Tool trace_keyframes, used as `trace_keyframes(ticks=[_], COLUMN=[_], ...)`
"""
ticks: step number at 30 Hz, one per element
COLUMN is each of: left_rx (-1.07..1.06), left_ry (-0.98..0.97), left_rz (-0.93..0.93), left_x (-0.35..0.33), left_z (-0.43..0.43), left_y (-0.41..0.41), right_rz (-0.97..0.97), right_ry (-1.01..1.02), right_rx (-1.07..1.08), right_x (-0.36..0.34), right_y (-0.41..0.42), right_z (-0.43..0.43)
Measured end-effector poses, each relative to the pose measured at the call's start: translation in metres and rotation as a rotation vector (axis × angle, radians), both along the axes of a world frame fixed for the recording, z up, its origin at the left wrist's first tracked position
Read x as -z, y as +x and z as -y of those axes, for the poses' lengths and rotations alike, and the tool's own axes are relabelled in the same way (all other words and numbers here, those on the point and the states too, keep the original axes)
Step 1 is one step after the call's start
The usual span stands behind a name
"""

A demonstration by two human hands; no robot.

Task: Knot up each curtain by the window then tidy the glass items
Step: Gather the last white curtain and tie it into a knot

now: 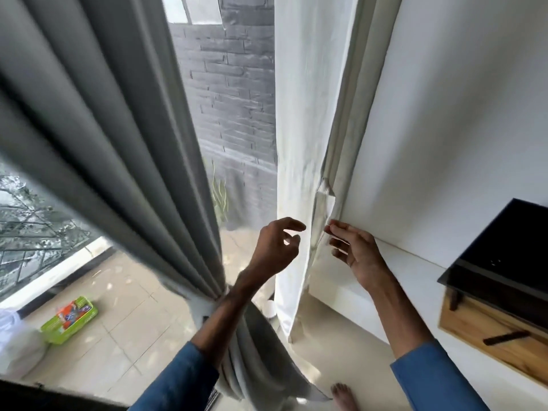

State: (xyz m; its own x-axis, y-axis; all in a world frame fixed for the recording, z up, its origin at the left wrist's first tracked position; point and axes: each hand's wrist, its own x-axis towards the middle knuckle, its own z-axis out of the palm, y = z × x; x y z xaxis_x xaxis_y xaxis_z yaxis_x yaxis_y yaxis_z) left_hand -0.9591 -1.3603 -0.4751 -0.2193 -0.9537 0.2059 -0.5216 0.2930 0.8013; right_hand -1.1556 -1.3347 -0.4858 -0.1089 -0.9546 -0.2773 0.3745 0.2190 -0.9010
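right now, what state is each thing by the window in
grey curtain: bunched into a knot low down
white curtain: hanging loose, not knotted
left hand: open, fingers loosely curled, holding nothing
right hand: open, fingertips at the white curtain's edge
green pack: lying flat on the tiles
wooden box: dark top on it; cannot tell if it is shut
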Motion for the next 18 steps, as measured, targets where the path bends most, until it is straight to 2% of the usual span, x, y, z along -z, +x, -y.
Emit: trace_keyframes(ticks=[7,11,18], left_rx=[-0.292,-0.358,-0.600], left_ry=[-0.243,-0.422,-0.666], left_rz=[-0.133,-0.139,-0.041], left_x=[-0.036,-0.059,-0.136], left_z=[0.077,0.099,0.154], left_y=[-0.073,-0.106,-0.141], right_rz=[-0.054,-0.153,-0.426], right_ry=[-0.068,-0.137,-0.477], right_rx=[-0.081,-0.144,-0.211], right_x=[-0.030,-0.056,-0.142], right_y=[-0.063,-0.085,-0.103], right_z=[0.090,0.130,0.211])
